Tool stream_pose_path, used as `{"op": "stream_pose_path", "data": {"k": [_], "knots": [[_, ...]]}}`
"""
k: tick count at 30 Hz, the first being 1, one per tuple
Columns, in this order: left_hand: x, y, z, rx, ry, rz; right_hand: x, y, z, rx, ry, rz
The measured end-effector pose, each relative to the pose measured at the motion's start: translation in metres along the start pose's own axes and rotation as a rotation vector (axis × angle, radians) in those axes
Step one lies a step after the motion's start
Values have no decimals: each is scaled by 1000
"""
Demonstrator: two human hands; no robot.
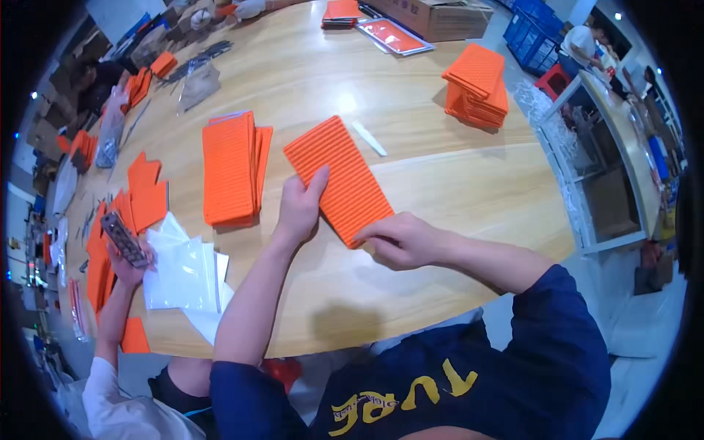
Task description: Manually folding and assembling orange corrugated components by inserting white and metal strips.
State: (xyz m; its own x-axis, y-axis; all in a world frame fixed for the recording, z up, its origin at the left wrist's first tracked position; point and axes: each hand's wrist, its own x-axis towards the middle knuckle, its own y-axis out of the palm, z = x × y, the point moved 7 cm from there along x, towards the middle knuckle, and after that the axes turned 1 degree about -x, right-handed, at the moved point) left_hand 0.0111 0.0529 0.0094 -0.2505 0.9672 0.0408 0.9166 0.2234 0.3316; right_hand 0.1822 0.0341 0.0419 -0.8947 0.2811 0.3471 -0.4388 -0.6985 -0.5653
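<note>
Between my hands, above the wooden table, is a tilted orange ribbed rectangular pad [341,176]. My left hand [299,209] grips its left edge, the thumb lying on the ribbed face and the other fingers hidden underneath. At the pad's near corner, my right hand [402,239] pinches the edge between thumb and fingers. A stack of similar orange pads [231,172] lies to the left of my left hand. Farther off at the right is another uneven stack of orange pads [477,84]. A small white strip [369,138] rests just beyond the held pad.
At my left, another person's hand [128,260] holds a dark patterned rectangular object [123,238] beside white plastic bags [183,271] and scattered orange pieces [147,194]. A cardboard box [440,18] stands at the far edge. Right of the table is a white-framed cabinet [605,169].
</note>
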Motion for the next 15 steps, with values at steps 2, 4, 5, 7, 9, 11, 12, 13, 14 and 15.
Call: {"op": "stream_pose_path", "data": {"k": [2, 4, 5, 7, 9, 11, 12, 13, 14, 15], "knots": [[2, -3, 4, -27, -1, -35, -2, -10, 0, 98, 37, -60], [0, -9, 6, -10, 7, -64, -2, -12, -5, 164, 71, -42], [-3, -9, 4, 12, -1, -92, -4, -10, -8, 197, 57, -33], [-1, -3, 1, 8, -34, -102, -12, -38, -20, 12, 2, -449], [0, -2, 1, 78, 20, -90, -8, -50, -35, -72, 76, -647], [-1, -1, 3, 136, -10, -40, -4, -43, -60, 222, 291, -613], [-2, 1, 4, 154, -39, -31, -3, -39, -67, 398, 312, -615], [-2, 0, 2, 164, -8, -19, 4, -30, -61, 456, 356, -432], [-4, 0, 1, 175, 24, -6, 9, -21, -55, 507, 392, -245], [-5, 5, 2, 189, 21, -23, 7, -17, -58, 525, 383, -234]]}}
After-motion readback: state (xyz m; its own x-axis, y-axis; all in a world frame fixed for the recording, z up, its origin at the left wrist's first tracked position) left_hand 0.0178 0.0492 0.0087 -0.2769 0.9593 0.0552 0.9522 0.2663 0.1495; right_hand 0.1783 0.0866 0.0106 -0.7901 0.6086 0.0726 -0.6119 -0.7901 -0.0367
